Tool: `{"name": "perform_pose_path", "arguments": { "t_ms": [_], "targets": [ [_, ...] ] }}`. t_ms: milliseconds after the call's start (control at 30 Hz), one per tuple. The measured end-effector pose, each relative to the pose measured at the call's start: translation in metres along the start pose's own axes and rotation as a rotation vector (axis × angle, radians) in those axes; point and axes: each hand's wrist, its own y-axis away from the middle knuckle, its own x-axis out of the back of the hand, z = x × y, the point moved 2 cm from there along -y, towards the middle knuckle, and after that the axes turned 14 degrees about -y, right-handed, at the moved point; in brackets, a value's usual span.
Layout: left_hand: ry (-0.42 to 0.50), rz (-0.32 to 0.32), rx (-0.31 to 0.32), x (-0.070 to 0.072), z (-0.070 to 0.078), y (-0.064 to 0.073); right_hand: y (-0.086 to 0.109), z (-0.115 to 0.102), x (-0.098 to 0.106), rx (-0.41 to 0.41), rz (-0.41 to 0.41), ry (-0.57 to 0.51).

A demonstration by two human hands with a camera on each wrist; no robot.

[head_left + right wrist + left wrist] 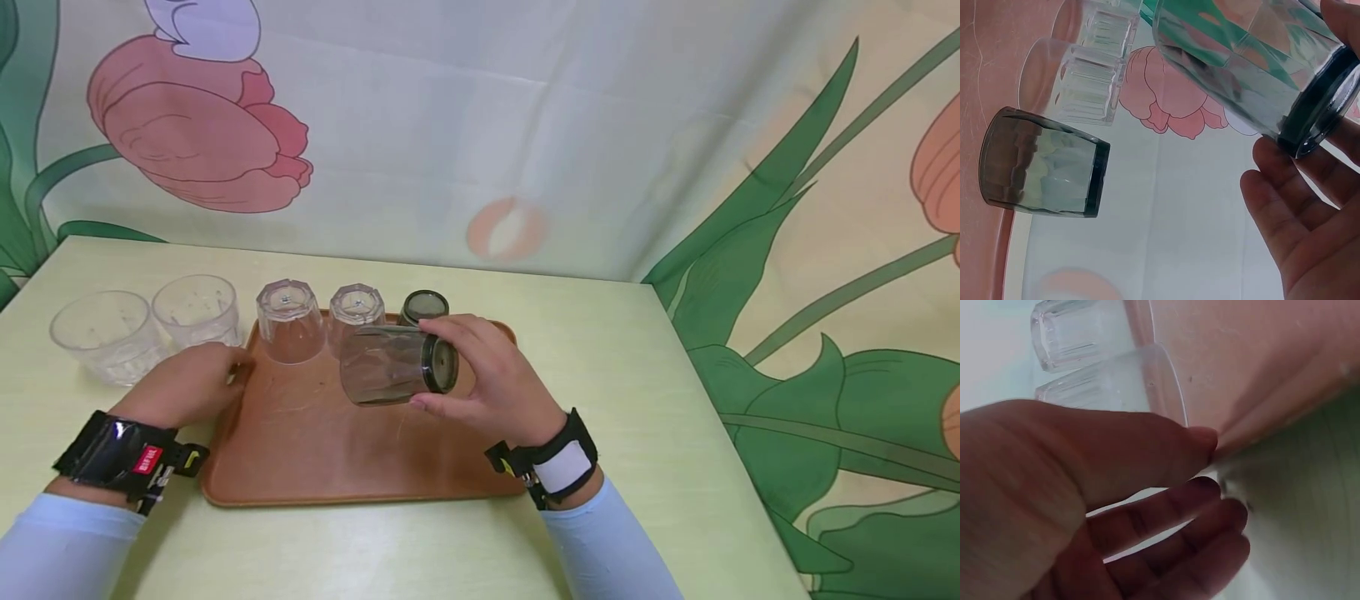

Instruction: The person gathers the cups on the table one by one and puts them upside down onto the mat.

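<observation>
My right hand (495, 383) holds a smoky grey glass (382, 364) by its thick base, thumb and fingers around it. The glass lies sideways in the air over the brown tray (337, 458), its mouth to the left. My left hand (183, 383) pinches the tray's left rim; in the left wrist view the thumb is on top and the other fingers curl below. Upside down along the tray's back edge stand a larger clear tumbler (288, 325), a smaller clear tumbler (356, 310) and a dark grey glass (1044, 165), which the held glass partly hides in the head view.
Left of the tray, two clear, wide-mouthed glasses (105, 337) stand upright on the pale table (637, 400), close to my left hand. A printed cloth (420, 150) with flowers hangs behind the table and along its right side.
</observation>
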Motion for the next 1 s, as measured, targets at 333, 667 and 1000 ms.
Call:
{"name": "perform_pose_path", "arguments": {
  "t_ms": [333,667,1000],
  "targets": [
    [0.088,-0.029,-0.009,-0.003,-0.004,-0.006,0.002,-0.001,0.004,-0.019,0.007,0.023],
    [0.038,-0.014,-0.005,-0.005,0.007,-0.006,0.003,0.005,0.003,0.004,0.01,0.043],
    [0.064,-0.057,0.028,-0.006,0.006,-0.005,0.003,0.013,-0.004,-0.018,-0.022,0.065]
  ]
}}
